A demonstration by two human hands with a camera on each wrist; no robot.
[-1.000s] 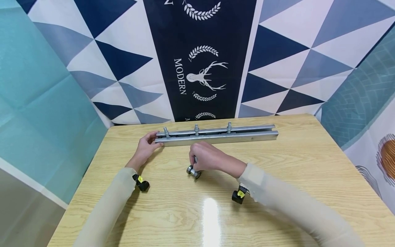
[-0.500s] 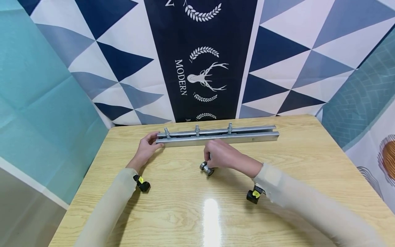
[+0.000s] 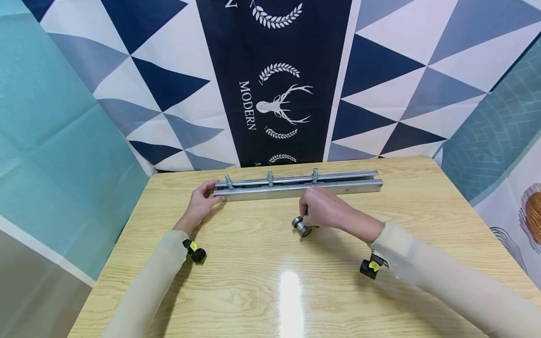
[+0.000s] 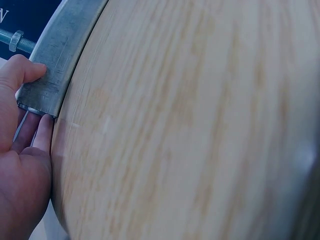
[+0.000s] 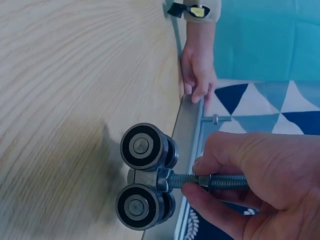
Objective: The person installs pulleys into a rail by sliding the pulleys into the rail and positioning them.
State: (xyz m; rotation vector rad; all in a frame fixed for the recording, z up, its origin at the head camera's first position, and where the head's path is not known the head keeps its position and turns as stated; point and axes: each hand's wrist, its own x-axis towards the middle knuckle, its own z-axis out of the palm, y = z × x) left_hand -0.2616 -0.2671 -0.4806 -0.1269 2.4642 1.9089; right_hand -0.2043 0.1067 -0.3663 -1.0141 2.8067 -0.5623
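Observation:
A metal channel track (image 3: 296, 190) lies along the back of the wooden table, with several threaded bolts (image 3: 270, 178) standing up from its slot. My left hand (image 3: 200, 206) grips the track's left end; the left wrist view shows the thumb (image 4: 35, 71) on one face and fingers at the end below. In front of the track, my right hand (image 3: 323, 206) pinches a roller trolley (image 3: 302, 226) by its threaded bolt. The right wrist view shows this trolley's wheels (image 5: 141, 145) hanging below the bolt and the nut on it between thumb and fingers.
The wooden table (image 3: 236, 281) spreads out in front of both hands. Behind the track stands a wall covered by a patterned cloth (image 3: 283, 84). A teal sheet (image 3: 59, 141) hangs at the left side.
My right hand has moved rightward along the front of the track, carrying the roller trolley. The left hand has stayed on the track's left end, and the track has not visibly moved.

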